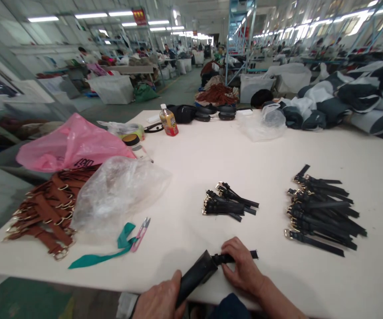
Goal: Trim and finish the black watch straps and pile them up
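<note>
Near the front edge of the table, my left hand (161, 297) is wrapped around a thick black tube-shaped tool (198, 274); its exact kind I cannot make out. The tool's broad end points up and right, against one end of a short black strap (254, 254). My right hand (240, 265) pinches that strap, whose cut end sticks out past the fingers. A small pile of black buckled straps (231, 204) lies just beyond my right hand. Farther right is a bigger pile of similar black straps (324, 215) with gold buckles.
On the left lie brown straps (47, 206), a pink bag (75, 144), a clear plastic bag (118, 190), a green ribbon (101, 258) and pink-handled thread snips (141, 235). A drink bottle (169, 120) stands toward the back. Dark rolled bundles (331, 106) are heaped at the back right.
</note>
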A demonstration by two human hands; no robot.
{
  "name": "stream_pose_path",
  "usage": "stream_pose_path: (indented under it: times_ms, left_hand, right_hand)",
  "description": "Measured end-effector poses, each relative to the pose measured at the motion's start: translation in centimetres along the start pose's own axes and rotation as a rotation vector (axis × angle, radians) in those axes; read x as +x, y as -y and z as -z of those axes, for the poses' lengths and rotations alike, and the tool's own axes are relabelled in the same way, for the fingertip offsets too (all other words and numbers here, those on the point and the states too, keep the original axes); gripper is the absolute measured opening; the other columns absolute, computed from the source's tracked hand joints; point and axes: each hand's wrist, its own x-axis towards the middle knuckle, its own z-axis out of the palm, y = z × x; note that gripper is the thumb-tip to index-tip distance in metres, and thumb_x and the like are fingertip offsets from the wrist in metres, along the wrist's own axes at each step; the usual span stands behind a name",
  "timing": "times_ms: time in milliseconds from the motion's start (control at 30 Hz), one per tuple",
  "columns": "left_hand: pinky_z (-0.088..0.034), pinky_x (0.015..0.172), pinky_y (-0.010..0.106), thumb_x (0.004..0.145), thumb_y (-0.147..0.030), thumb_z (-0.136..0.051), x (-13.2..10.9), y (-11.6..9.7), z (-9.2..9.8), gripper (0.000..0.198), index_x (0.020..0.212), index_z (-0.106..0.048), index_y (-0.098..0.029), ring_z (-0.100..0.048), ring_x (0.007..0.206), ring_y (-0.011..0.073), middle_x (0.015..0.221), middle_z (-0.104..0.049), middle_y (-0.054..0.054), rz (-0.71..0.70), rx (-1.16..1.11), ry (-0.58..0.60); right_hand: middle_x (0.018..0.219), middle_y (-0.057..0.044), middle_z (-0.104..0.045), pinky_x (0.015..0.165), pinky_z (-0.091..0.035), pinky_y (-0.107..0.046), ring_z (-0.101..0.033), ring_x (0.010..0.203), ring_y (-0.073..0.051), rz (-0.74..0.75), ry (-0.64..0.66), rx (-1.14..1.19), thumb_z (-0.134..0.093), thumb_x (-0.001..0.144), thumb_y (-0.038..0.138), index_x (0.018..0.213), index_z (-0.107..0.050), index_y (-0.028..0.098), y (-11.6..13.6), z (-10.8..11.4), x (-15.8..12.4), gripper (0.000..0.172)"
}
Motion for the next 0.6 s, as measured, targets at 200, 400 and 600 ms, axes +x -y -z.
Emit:
stream_pose_path:
  times_ms: [200,400,600]
  left_hand:
    - [-0.044,0.085,0.038,0.080,-0.020,-0.039,-0.4,0.5,0.3,0.046,0.126,-0.039,-0.017,-0.057,0.100,0.0241,0.109,-0.062,0.011,-0.023,0.043,0.020]
    - [-0.047,0.077,0.042,0.078,-0.018,-0.039,0.2,-0.7,1.2,0.046,0.124,-0.040,-0.018,-0.061,0.091,0.0265,0.099,-0.065,0.010,-0.060,0.042,-0.012]
    - [-0.046,0.074,0.041,0.076,-0.019,-0.041,0.5,-1.3,1.3,0.045,0.121,-0.041,-0.020,-0.061,0.087,0.0257,0.095,-0.065,0.008,-0.060,0.035,-0.034]
  right_hand:
    - [0.083,-0.004,-0.053,0.074,-0.039,-0.033,-0.047,0.081,-0.019,-0.027,0.066,0.021,-0.047,0.060,0.007,0.078,-0.051,0.019,0.0,1.0,0.2,0.021]
    - [0.093,-0.005,-0.054,0.080,-0.037,-0.037,-0.046,0.087,-0.021,-0.017,0.117,-0.070,-0.053,0.065,0.013,0.103,-0.055,0.020,0.2,0.4,0.2,0.038]
    - [0.090,-0.004,-0.055,0.077,-0.038,-0.036,-0.048,0.084,-0.020,-0.012,0.127,-0.097,-0.055,0.074,0.019,0.100,-0.060,0.023,0.1,0.0,0.3,0.027]
